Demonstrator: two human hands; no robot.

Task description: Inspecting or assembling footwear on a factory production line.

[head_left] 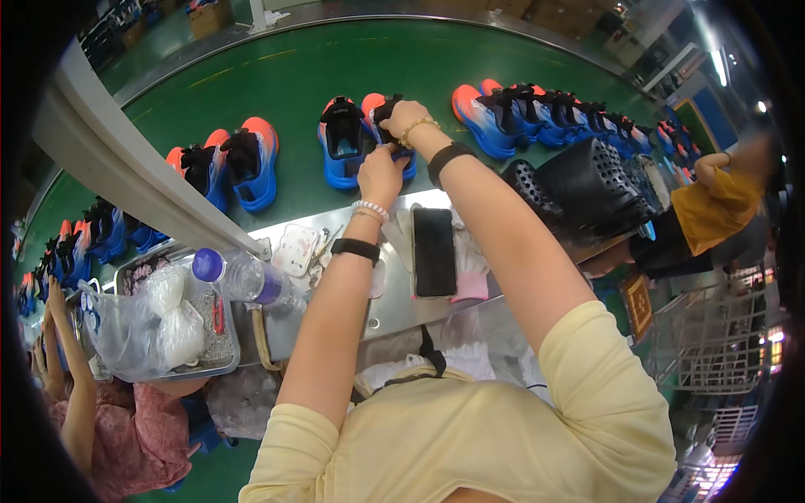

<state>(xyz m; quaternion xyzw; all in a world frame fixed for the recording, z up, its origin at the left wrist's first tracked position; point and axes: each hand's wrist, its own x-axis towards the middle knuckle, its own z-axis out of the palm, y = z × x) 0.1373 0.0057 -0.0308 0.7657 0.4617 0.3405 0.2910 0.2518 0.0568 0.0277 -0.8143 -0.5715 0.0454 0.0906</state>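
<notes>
Both my hands are on one blue and orange running shoe (372,102) on the green belt ahead of me. My right hand (408,120) bends over its black collar and tongue, fingers closed on the upper. Lower down, my left hand (383,174) grips the same shoe near its heel, fingertips partly hidden. Just left of it stands a second running shoe (342,142), upright, its black opening toward me and no hand touching it. Each wrist wears a black band and a beaded bracelet.
More shoes (254,159) stand left, and a long row (490,121) runs right. On the metal ledge lie a phone (433,251), a purple-capped bottle (243,277) and a tray (226,356) with plastic bags. Black perforated containers (587,180) stand right. Co-workers sit on both sides.
</notes>
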